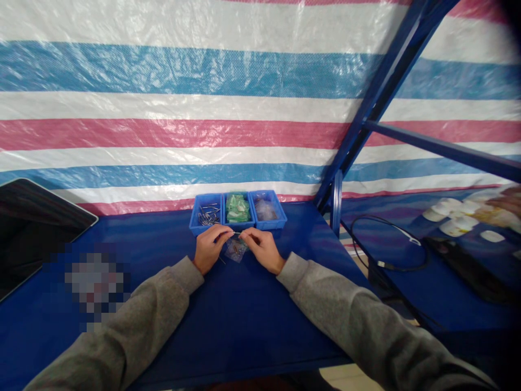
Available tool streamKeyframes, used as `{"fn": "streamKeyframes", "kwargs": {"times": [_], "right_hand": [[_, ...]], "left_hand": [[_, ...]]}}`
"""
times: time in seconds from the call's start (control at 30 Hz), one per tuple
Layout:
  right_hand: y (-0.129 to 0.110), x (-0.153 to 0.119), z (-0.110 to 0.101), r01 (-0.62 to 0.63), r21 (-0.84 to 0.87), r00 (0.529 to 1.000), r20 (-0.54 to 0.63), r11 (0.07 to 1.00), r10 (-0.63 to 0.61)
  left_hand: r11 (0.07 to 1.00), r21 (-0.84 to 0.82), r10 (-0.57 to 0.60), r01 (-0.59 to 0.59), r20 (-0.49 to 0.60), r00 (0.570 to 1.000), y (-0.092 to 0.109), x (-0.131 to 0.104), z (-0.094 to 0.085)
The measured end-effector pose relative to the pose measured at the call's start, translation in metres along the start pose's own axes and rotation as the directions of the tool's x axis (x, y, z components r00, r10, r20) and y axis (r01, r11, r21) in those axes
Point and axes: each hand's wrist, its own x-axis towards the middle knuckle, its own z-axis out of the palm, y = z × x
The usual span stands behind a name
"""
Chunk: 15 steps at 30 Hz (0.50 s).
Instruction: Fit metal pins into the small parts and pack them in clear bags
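My left hand (210, 248) and my right hand (262, 247) meet fingertip to fingertip just in front of the blue bins. Both are closed in a pinch on a thin, light-coloured rod (236, 233), too small to name more exactly. Below the fingers a small clear plastic bag (235, 252) with small brownish pieces in it lies on the blue table (244, 320). Beside my left hand lies a thin dark stick (222, 261). Behind the hands, the left bin (194, 217) holds metal rods (209, 216), the middle one green packets (237, 208), the right one clear plastic bags (265, 210).
A dark screen with a pale rim (30, 233) stands at the left, near a pixelated patch. To the right rise blue metal frame bars (366, 117). Beyond them, another table carries a black cable (391, 266), white round items (459, 224) and another person's hand (510, 203). Striped sheeting hangs behind.
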Motion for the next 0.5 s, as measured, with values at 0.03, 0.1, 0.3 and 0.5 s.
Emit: {"fn": "streamKeyframes", "kwargs": {"times": [0.03,0.1,0.3,0.5], "right_hand": [[0.0000,0.0000,-0.0001,0.004,-0.006,1.000,0.002,1.000,-0.004],[0.0004,-0.0002,0.0000,0.002,-0.024,1.000,0.008,1.000,-0.002],[0.0005,-0.0006,0.0006,0.007,-0.045,1.000,0.013,0.999,-0.006],[-0.0022,-0.0004,0.0001,0.002,-0.048,1.000,0.025,0.999,0.000]], "left_hand": [[1.000,0.008,0.001,-0.001,0.003,1.000,0.0000,-0.0002,-0.0001],[1.000,0.030,-0.001,0.001,0.015,1.000,-0.0002,-0.0008,-0.0003],[0.993,0.117,-0.018,0.023,-0.046,0.999,-0.0022,-0.0016,-0.0028],[0.960,0.253,-0.028,0.117,-0.330,0.944,-0.0085,0.0036,-0.0070]]}}
